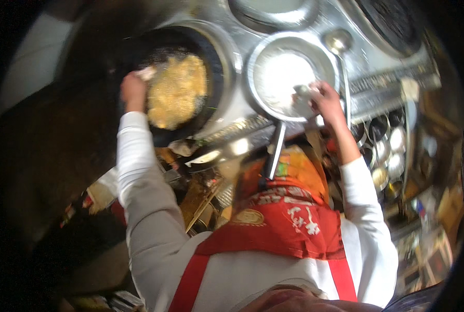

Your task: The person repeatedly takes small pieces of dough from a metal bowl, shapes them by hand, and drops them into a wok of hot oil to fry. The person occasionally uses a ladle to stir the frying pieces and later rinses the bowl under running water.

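Observation:
My left hand (133,93) grips a folded white cloth (146,73) at the left rim of a black wok (215,64). Inside the wok, golden-brown food (179,91) lies in bubbling oil. To the right stands a metal pan (252,78) with a long handle (277,150) pointing towards me. Bright white contents (284,74) fill it; glare hides whether they are liquid or powder. Over the pan's right side, my right hand (328,102) pinches a small greyish item (303,92), too blurred to identify.
A metal ladle (338,41) lies right of the pan on the steel stove top (237,103). Behind is a large round metal vessel (274,13), with a dark burner or wok (389,23) at upper right. Several seasoning containers (381,150) stand at right. My red apron (271,230) faces the stove edge.

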